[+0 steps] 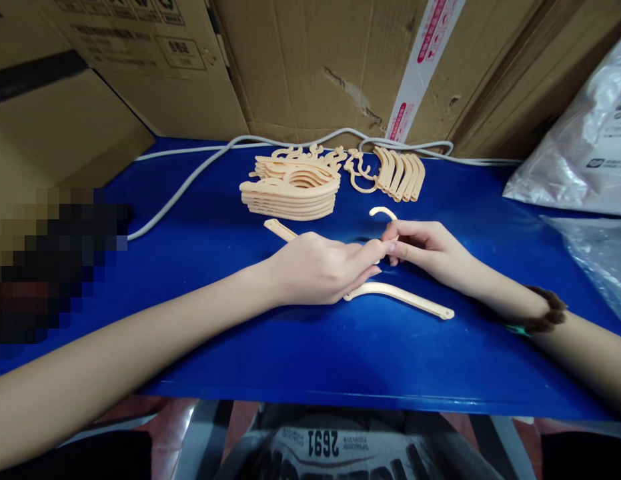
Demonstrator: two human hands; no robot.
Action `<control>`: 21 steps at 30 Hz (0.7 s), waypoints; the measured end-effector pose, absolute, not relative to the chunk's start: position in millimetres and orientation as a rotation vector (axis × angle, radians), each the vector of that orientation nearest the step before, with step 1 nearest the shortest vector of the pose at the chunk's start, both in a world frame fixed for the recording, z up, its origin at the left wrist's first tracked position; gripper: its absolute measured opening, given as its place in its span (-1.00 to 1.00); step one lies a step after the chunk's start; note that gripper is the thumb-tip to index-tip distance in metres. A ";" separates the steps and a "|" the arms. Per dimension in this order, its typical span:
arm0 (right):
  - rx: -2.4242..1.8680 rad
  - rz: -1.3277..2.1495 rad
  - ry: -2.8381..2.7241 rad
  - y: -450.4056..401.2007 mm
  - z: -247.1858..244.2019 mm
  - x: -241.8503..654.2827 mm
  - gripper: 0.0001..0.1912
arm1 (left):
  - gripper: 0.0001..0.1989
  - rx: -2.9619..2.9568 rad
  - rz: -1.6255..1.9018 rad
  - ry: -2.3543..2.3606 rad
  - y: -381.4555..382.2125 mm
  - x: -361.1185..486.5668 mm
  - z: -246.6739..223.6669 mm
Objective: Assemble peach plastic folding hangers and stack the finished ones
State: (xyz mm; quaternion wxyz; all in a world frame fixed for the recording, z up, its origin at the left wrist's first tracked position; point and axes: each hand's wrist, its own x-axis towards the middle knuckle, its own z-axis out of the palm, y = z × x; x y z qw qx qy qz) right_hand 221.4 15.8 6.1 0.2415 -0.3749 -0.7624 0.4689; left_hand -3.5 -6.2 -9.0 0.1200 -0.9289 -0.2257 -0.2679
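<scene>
Hook (383, 212), one piece of pale plastic, sits at the fingertips of the right grip (427, 248), its curved end rising just beyond them. That grip is pinched on the hook, thumb and fingers together. The left grip (325, 268) meets it tip to tip, palm turned down, with fingers drawn together; I cannot tell what it clamps, since the hand hides the inside.

Two single hanger arms lie close by. One straight arm (277, 228) pokes out beyond the left grip, its other end hidden under the hand. One bent arm (400, 297) lies nearer the body than both grips, one end just beside the left fingers and the other pointing away to the right.

Beyond the left grip, one stack of hangers (290, 200) stands several layers high, too tightly packed for a sure count. Straight beyond the right grip are a few loose hooks (361, 180), overlapping, and one row of about five arms (401, 175). Everything rests on one blue worktop (290, 353).

A white cable (183, 185) runs behind the stack, in front of a cardboard box (310, 73). Two plastic bags, one white (580, 147) and one clear (590, 247), lie to the right of the right grip. One brown fuzzy band (547, 310) circles the right wrist.
</scene>
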 end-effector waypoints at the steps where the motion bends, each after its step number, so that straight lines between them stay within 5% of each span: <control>1: -1.026 1.288 -2.086 16.1 6.3 221.3 -0.69 | -0.76 -2.720 -0.784 -0.665 -6.3 -3.4 -8.9; 21: -1.011 1.229 -2.164 14.9 5.0 221.0 -0.71 | -0.81 -2.827 -0.694 -0.776 -7.3 -2.1 -7.6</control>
